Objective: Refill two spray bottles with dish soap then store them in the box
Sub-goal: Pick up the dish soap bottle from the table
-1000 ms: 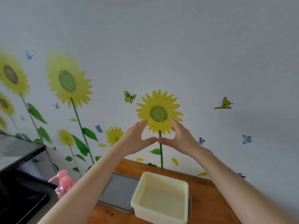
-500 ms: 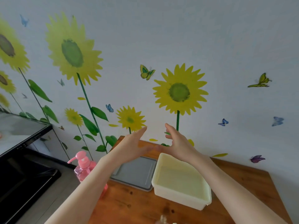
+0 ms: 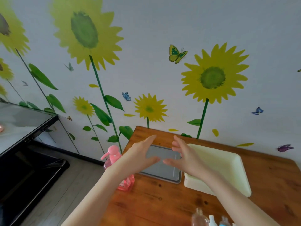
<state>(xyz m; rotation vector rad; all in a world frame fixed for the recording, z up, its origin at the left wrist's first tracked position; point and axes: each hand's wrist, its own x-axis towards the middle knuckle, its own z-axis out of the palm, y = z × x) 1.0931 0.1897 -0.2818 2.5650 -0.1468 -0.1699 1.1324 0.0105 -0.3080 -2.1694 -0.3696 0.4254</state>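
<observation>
Palms facing, loose and empty, left grip (image 3: 140,156) and right grip (image 3: 184,159) hover over tray (image 3: 169,172). Box (image 3: 228,165) sits just right; soap bottle (image 3: 112,154) stands left, spout leftward; spray bottle (image 3: 199,218) upright nearer, open counter (image 3: 154,204) between.

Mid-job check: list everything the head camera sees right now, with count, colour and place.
Table: one, brown wood, against the wall.
Box: one, pale yellow, open, on the table's right side.
Tray: one, grey, flat on the table, left of the box.
Pump bottle: one, pink, at the table's left edge.
Small bottle: one, clear, at the bottom edge of view.
Small items: two, white and blue, beside the small bottle, cut off; kind unclear.
Glass-topped unit: one, black, far left.
Wall decals: many, yellow sunflowers and butterflies.
Hands: two, bare; left hand and right hand above the tray, fingers straight, holding nothing.
</observation>
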